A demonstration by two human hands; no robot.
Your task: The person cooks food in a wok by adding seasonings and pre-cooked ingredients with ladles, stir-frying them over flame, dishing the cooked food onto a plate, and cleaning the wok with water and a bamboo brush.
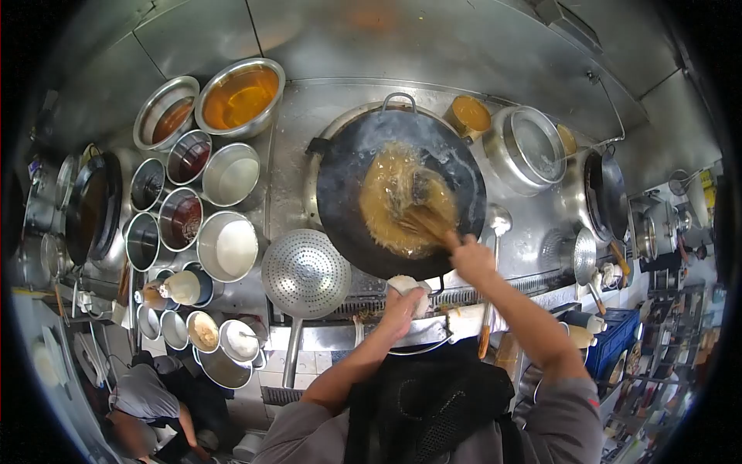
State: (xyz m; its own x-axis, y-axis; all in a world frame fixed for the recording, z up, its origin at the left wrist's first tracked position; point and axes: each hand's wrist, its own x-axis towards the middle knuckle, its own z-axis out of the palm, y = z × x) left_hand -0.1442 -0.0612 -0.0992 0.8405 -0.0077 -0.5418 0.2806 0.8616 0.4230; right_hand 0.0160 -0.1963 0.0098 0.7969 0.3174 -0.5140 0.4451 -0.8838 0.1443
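A black wok (344, 224) sits on the burner in front of me, with cloudy brown liquid (386, 174) swirling inside and steam over it. My right hand (473, 260) is closed round the handle end of a bamboo wok brush (425, 223), whose bristles are down in the liquid. At the wok's near rim, my left hand (402, 306) grips a folded white cloth (407, 284). The near loop handle shows just beside that cloth; whether the cloth wraps any of it is hidden.
Left of the wok rests a perforated strainer (305, 274). Beyond it stand steel pots, one holding white powder (234, 247), and a bowl of amber oil (242, 97). On the right lie a ladle (499, 220) and a lidded pot (533, 147). Another person (151, 402) is at lower left.
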